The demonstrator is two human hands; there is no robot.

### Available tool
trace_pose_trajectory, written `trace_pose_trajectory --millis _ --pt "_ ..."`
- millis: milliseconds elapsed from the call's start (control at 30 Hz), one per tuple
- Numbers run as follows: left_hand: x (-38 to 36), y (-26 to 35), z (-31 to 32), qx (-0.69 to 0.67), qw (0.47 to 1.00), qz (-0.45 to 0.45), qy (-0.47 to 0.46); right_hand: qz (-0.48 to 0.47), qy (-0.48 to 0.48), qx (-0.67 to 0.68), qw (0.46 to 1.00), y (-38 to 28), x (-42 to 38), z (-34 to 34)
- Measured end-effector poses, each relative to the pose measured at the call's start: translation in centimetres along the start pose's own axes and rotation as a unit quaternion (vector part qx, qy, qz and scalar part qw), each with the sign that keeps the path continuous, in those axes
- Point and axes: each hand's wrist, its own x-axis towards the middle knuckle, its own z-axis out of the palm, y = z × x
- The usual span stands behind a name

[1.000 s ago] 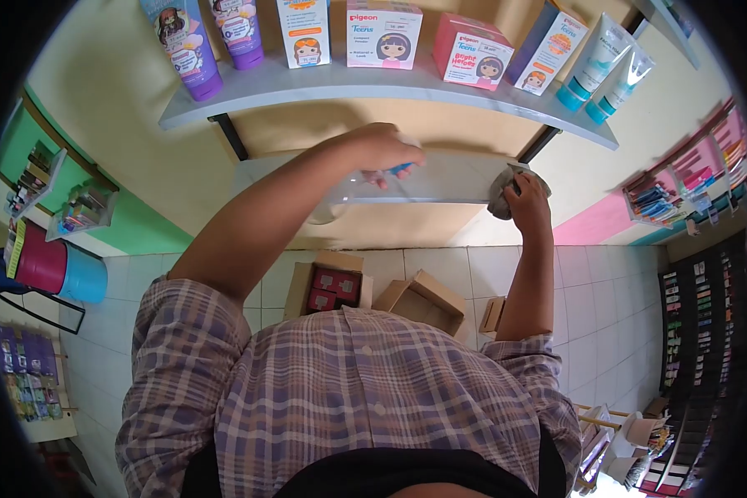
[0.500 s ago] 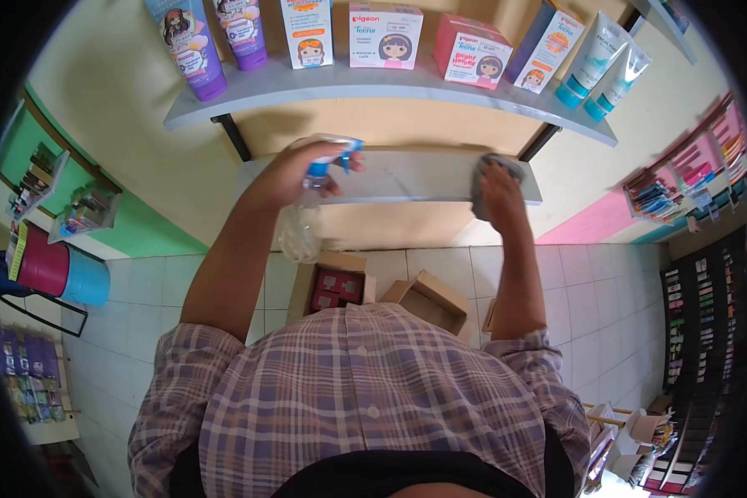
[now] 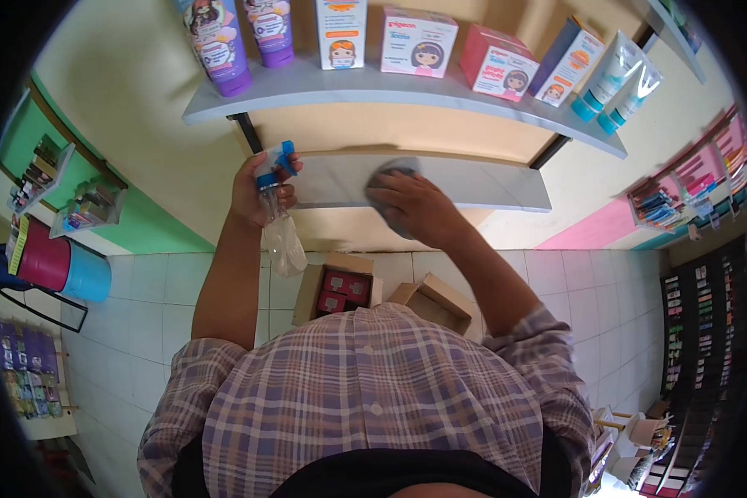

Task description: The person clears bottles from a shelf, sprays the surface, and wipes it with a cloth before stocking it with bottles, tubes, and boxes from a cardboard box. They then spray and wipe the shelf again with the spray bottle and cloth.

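My left hand [image 3: 251,189] is wrapped around the neck of a clear spray bottle [image 3: 284,242] with a blue and white trigger head. The bottle hangs in front of the left part of the lower grey shelf [image 3: 481,183]. My right hand [image 3: 419,206] presses a grey cloth [image 3: 388,176] onto that shelf near its middle, fingers spread over it. Hand and cloth are slightly blurred.
The upper shelf [image 3: 349,85] carries purple tubes [image 3: 217,50], several boxes such as a white Pigeon box [image 3: 417,43], and teal-capped tubes [image 3: 612,75]. Below, an open carton [image 3: 309,295] of red packs and another carton [image 3: 430,305] sit on the tiled floor.
My right hand has slid the cloth leftward along the lower shelf, from its right end to near the middle. My left hand has moved left and slightly down with the spray bottle.
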Motion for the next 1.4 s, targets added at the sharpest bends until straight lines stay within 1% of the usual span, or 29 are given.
trace_pose_trajectory --millis 33,133,167,233,267,333,400,433,467,533,567,633,667,733,767,800,867,900,933,1000,1033,1100,1133,1200,1267,1333,1400 --pt "0.0 0.0 -0.3 -0.013 1.000 -0.011 -0.025 0.003 -0.001 -0.029 1.000 1.4 -1.0 -0.1" --pt "-0.3 -0.2 0.3 0.017 1.000 -0.003 -0.004 0.129 0.026 0.014 0.991 4.7 -2.1 -2.2" --pt "-0.4 -0.1 0.4 0.015 1.000 -0.002 -0.003 0.128 0.024 0.013 0.991 4.8 -1.8 -1.8" --pt "-0.5 -0.4 0.6 0.024 1.000 -0.004 -0.014 0.170 0.060 -0.077 0.981 3.5 -0.8 -0.9" --pt "-0.3 -0.5 0.3 0.023 1.000 -0.006 -0.015 0.172 0.059 -0.078 0.980 2.9 -0.2 -0.5" --pt "-0.1 -0.4 -0.4 0.018 0.998 -0.015 -0.050 0.148 0.077 -0.073 0.983 1.1 1.4 0.0" --pt "-0.1 -0.3 -0.6 0.026 0.998 -0.018 -0.056 0.116 0.049 -0.028 0.992 -0.6 2.7 0.2" --pt "-0.1 -0.4 -0.7 0.035 0.997 -0.019 -0.060 0.043 0.074 -0.041 0.995 -1.4 3.2 0.6" --pt "-0.1 -0.6 -0.6 0.035 0.997 -0.019 -0.062 -0.002 0.029 -0.024 0.999 -1.8 2.9 0.4" --pt "-0.2 -0.6 -0.6 0.030 0.998 -0.011 -0.058 -0.049 -0.003 -0.054 0.997 -1.3 2.0 -0.1" --pt "-0.1 -0.3 -0.5 0.033 0.998 -0.011 -0.058 -0.050 0.000 -0.052 0.997 -0.2 1.4 -0.5" --pt "-0.2 -0.3 0.0 0.023 0.999 -0.026 -0.028 -0.007 -0.020 -0.027 0.999 1.9 0.7 -1.5" --pt "-0.1 -0.3 0.1 0.024 0.999 -0.025 -0.027 -0.009 -0.019 -0.027 0.999 2.2 1.0 -1.6" --pt "-0.1 -0.4 -0.1 0.036 0.999 -0.025 -0.031 0.083 -0.051 -0.007 0.995 2.3 1.7 -2.3" --pt "-0.2 -0.5 -0.1 0.034 0.999 -0.025 -0.029 0.067 0.018 -0.046 0.997 2.5 2.2 -0.6" --pt "-0.2 -0.5 -0.1 0.044 0.998 -0.021 -0.029 0.066 0.017 -0.046 0.997 2.2 2.9 -0.1" --pt "-0.1 -0.5 -0.1 0.053 0.998 -0.016 -0.029 0.066 -0.017 -0.142 0.988 1.0 4.7 0.9" --pt "-0.1 -0.4 -0.1 0.055 0.998 -0.012 -0.035 0.076 0.020 -0.083 0.993 0.4 5.7 2.2" --pt "-0.1 -0.5 -0.1 0.057 0.997 -0.012 -0.040 0.018 0.021 -0.166 0.986 -0.4 6.2 2.9" --pt "0.0 -0.5 -0.3 0.053 0.998 -0.017 -0.043 0.074 0.090 -0.051 0.992 -2.7 7.5 4.9" --pt "0.0 -0.5 -0.3 0.048 0.998 -0.020 -0.045 0.078 0.091 -0.050 0.992 -3.7 7.1 4.6" --pt "0.0 -0.5 -0.3 0.043 0.998 -0.028 -0.042 0.003 0.054 -0.044 0.998 -5.3 6.3 3.6" --pt "-0.1 -0.4 -0.3 0.038 0.998 -0.031 -0.036 0.003 0.055 -0.044 0.998 -5.0 5.7 3.3" --pt "-0.2 -0.4 -0.1 0.052 0.998 -0.028 -0.026 -0.055 0.045 -0.037 0.997 -3.3 3.3 2.1" --pt "-0.4 -0.5 0.0 0.063 0.998 -0.022 -0.013 -0.025 0.029 -0.082 0.996 -1.5 0.9 0.8" --pt "-0.4 -0.4 0.0 0.056 0.998 -0.024 -0.034 -0.020 0.048 -0.101 0.993 0.1 -1.1 -0.5" --pt "-0.5 -0.4 0.2 0.052 0.998 -0.021 -0.029 -0.004 0.052 -0.042 0.998 1.9 -2.4 -1.8"
